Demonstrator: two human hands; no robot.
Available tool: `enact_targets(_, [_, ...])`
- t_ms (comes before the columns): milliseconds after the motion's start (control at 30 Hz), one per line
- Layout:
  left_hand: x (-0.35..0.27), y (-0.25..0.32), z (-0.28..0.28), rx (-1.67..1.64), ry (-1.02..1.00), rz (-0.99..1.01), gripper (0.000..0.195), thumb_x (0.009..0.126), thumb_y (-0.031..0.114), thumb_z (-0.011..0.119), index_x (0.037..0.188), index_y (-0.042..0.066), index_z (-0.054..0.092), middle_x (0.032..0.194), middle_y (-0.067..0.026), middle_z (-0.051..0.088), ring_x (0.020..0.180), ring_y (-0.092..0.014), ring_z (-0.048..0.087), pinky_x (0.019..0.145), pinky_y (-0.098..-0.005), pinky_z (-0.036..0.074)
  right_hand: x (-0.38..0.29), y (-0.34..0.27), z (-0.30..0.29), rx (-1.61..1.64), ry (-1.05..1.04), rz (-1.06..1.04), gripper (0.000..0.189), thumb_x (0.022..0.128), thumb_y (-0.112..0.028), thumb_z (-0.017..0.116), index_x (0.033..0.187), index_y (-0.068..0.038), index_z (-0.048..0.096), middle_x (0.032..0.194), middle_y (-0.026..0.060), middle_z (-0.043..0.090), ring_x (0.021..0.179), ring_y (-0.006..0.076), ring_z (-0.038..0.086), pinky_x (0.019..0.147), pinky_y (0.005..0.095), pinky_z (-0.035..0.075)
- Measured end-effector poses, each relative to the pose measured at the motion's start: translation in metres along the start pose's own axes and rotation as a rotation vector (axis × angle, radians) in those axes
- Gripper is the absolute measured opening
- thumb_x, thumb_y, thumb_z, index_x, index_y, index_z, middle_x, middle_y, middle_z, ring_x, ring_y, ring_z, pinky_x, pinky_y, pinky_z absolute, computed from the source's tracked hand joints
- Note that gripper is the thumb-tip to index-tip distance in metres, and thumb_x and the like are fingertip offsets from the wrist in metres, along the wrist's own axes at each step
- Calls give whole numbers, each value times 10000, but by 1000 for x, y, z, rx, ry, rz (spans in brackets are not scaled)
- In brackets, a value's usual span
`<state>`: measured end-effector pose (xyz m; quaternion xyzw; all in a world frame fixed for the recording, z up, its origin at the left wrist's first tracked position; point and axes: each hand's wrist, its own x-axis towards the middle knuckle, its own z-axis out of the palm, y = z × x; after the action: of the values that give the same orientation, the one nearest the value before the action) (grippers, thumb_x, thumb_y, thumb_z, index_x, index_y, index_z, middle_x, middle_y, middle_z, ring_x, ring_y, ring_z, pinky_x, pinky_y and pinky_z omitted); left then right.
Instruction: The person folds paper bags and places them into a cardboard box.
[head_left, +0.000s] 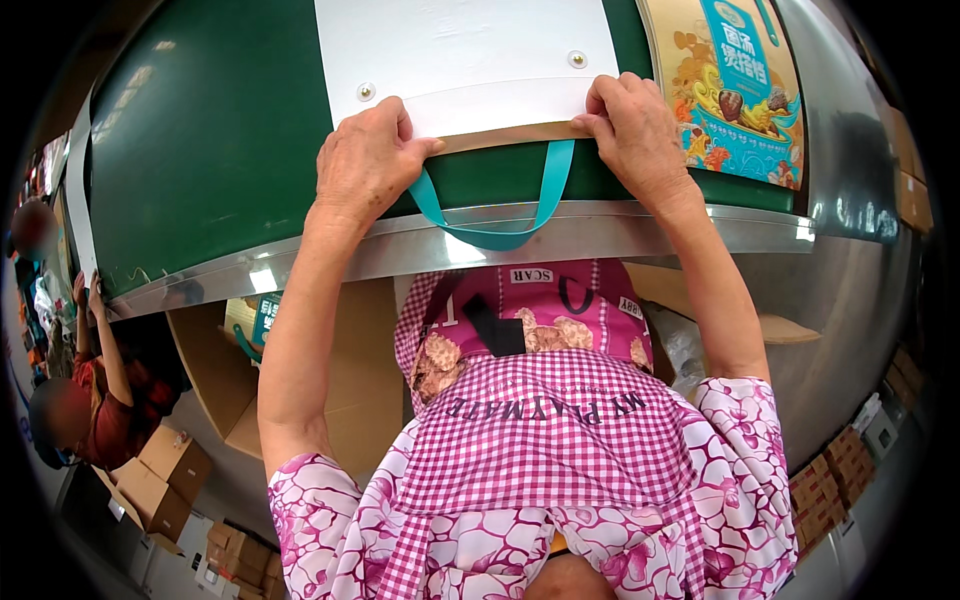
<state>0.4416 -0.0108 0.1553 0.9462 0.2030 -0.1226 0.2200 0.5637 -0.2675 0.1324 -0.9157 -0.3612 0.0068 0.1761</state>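
A white board panel lies on the green table top before me, with round clear-and-brass fasteners near its two lower corners. Along its near edge runs a brown strip. From under that edge a teal ribbon handle loops toward me, over the table's metal rim. My left hand pinches the panel's near edge at the left, thumb on the brown strip. At the right end of the same edge, my right hand grips with thumb and bent fingers. The fingertips beneath the edge are hidden.
Printed gift-bag panels lie stacked at the right of the green table. Below the metal rim, an open cardboard box holds a printed bag. At far left, another person has both hands at the table's edge by a white sheet.
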Motion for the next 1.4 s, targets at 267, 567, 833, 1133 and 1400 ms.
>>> enact_targets(267, [3, 9, -1, 95, -24, -19, 507, 787, 499, 789, 840, 17, 641, 783, -181, 713, 786, -356, 710, 717, -453, 544, 1, -24, 8, -6, -85, -75, 145, 814, -34, 672, 931, -14, 588, 870, 167, 615, 880, 361, 664, 710, 466, 565])
enact_targets(567, [6, 8, 3, 122, 27, -21, 532, 779, 531, 784, 789, 41, 578, 725, -142, 679, 724, -324, 667, 672, -432, 505, 24, -62, 6, -117, -314, 101, 550, 860, -562, 699, 906, -15, 662, 783, 195, 717, 807, 374, 734, 728, 440, 591])
enact_targets(833, [-10, -21, 4, 43, 119, 16, 523, 829, 518, 768, 802, 53, 528, 726, -98, 617, 733, -285, 600, 668, -429, 464, 29, -58, 13, -127, -307, 90, 616, 846, -626, 691, 918, -15, 683, 792, 203, 727, 797, 371, 744, 710, 458, 597])
enact_targets(1133, [-26, -72, -3, 105, 283, -3, 491, 837, 441, 794, 798, 51, 499, 753, -98, 558, 736, -270, 520, 660, -423, 424, 29, -53, 14, -133, -291, 43, 648, 846, -646, 674, 915, -2, 689, 778, 208, 719, 797, 383, 739, 710, 466, 596])
enact_targets(1400, [-31, -31, 2, 121, 554, 300, 285, 845, 157, 775, 826, 32, 520, 797, -102, 579, 774, -289, 565, 689, -435, 446, 31, -53, 14, -123, -291, 46, 639, 837, -634, 689, 910, 1, 698, 790, 202, 720, 795, 377, 738, 708, 451, 594])
